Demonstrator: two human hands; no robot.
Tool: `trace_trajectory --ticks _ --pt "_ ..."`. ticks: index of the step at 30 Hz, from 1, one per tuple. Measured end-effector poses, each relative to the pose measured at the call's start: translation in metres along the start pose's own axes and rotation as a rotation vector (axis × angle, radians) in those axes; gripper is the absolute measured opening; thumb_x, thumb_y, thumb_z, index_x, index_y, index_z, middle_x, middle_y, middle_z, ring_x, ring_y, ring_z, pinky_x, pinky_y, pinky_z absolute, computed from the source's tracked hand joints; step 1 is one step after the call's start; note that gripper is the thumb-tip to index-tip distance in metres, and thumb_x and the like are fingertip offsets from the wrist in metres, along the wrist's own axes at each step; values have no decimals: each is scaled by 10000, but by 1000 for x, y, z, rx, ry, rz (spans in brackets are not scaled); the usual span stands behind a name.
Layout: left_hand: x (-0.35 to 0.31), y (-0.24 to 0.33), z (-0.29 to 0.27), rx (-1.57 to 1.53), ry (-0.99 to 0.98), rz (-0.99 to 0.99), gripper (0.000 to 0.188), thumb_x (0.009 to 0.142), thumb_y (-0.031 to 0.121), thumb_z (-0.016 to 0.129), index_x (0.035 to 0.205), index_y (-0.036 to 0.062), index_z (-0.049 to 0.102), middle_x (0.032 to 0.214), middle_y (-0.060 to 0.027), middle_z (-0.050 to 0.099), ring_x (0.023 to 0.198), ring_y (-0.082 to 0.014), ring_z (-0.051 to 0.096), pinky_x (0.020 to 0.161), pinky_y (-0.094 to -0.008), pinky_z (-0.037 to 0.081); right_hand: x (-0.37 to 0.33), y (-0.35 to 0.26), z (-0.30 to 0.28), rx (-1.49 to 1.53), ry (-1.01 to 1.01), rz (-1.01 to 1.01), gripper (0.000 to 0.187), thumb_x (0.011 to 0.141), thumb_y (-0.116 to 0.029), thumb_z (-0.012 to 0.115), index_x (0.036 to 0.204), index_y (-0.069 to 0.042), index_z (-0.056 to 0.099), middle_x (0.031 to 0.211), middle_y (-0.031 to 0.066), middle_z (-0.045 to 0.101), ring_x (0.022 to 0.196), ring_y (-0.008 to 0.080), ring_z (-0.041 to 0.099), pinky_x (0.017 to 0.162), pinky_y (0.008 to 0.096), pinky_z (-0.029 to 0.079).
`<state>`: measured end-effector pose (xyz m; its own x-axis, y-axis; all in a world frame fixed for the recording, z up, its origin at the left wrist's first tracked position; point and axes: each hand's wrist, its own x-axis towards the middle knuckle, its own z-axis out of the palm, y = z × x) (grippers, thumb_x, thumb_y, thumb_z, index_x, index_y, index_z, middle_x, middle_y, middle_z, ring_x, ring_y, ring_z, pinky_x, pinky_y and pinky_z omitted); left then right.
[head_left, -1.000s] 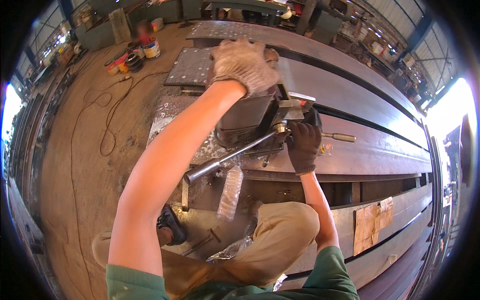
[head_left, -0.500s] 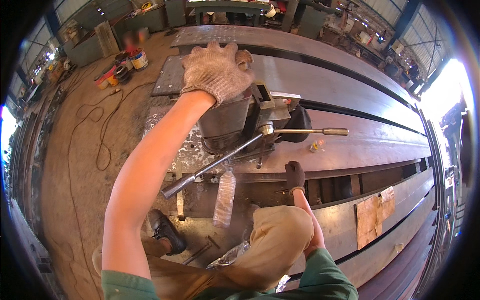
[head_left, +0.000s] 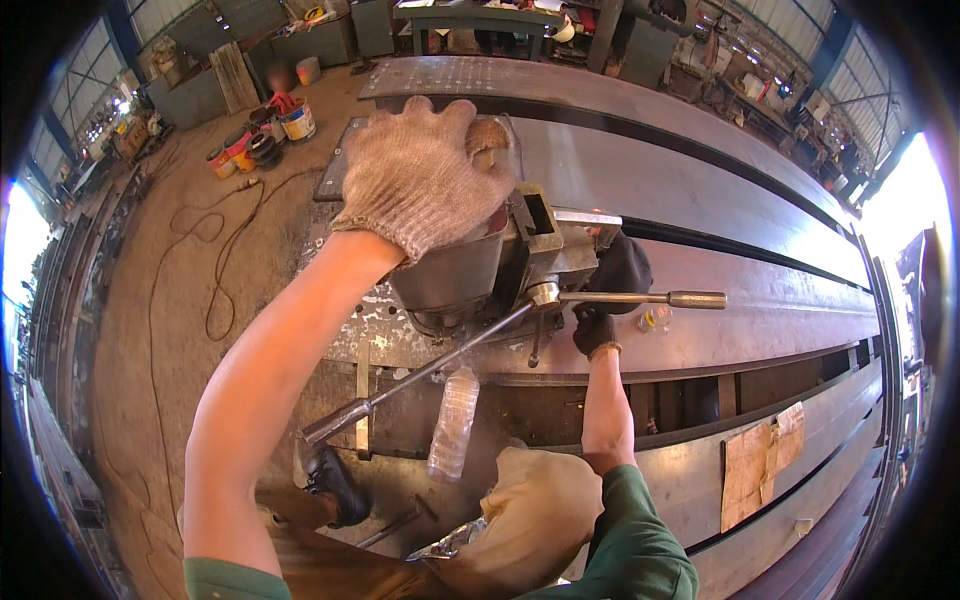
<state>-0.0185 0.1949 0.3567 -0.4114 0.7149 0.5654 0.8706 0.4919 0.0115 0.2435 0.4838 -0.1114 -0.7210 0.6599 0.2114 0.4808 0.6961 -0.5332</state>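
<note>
My left hand (head_left: 425,170), in a tan knit glove, grips the top of a drill-like machine (head_left: 450,275) with a dark, bucket-shaped body. Its fingers curl over the far side, and what lies under the palm is hidden. From the machine's hub, one long metal lever handle (head_left: 440,362) reaches toward my knees and another (head_left: 650,298) points right. My right hand (head_left: 595,332), in a dark glove, is closed low beside the machine, below a black rounded thing (head_left: 624,274). Whatever its fingers hold, if anything, is hidden. A clear plastic bottle (head_left: 454,425) hangs below the hub.
Long steel beams (head_left: 690,190) run to the right, with dark gaps between them. A small clear container with yellow (head_left: 654,319) sits on the nearer beam. Torn brown cardboard (head_left: 762,465) lies at right. Paint buckets (head_left: 297,122) and a cable (head_left: 232,245) are on the floor at left.
My right hand has moved up and away from me, from the beam's near edge to beside the machine. My left hand stays on top. The view has shifted slightly.
</note>
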Motion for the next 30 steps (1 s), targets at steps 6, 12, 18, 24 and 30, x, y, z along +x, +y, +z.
trace_trajectory --ticks 6,12,18,24,30 --pt "-6 -9 1 53 -67 -79 563 828 477 690 1272 130 692 1106 -190 711 1006 -391 723 898 -502 574 1 -39 -27 -423 173 208 383 842 -173 643 1177 10 643 1070 131 704 1026 306 678 848 403 546" --pt "-7 -15 0 3 -78 -82 546 805 476 700 1234 137 707 1086 -196 715 1010 -383 722 903 -498 571 41 -54 -131 -274 354 165 561 831 -91 637 1379 11 573 1293 192 652 1153 344 649 946 409 531" --pt "5 10 -5 -35 -79 -75 519 815 457 675 1246 169 694 1075 -184 706 1014 -387 709 905 -520 562 89 12 -221 199 740 -57 300 981 -93 562 1274 -121 620 926 32 559 706 112 526 537 222 418" --pt "-1 3 -9 -9 -120 -132 460 832 459 654 1217 211 704 1066 -165 710 1017 -386 704 914 -519 555 83 40 -229 -226 621 -78 241 1054 -180 518 1267 -192 628 720 -25 501 508 81 482 422 238 426" --pt "-11 -13 -24 13 -154 -193 562 826 575 682 1232 188 702 1245 -175 641 1169 -423 625 1000 -551 490 62 -76 -285 445 845 4 278 1017 -172 560 1269 -123 667 821 -26 584 555 53 475 470 214 401"
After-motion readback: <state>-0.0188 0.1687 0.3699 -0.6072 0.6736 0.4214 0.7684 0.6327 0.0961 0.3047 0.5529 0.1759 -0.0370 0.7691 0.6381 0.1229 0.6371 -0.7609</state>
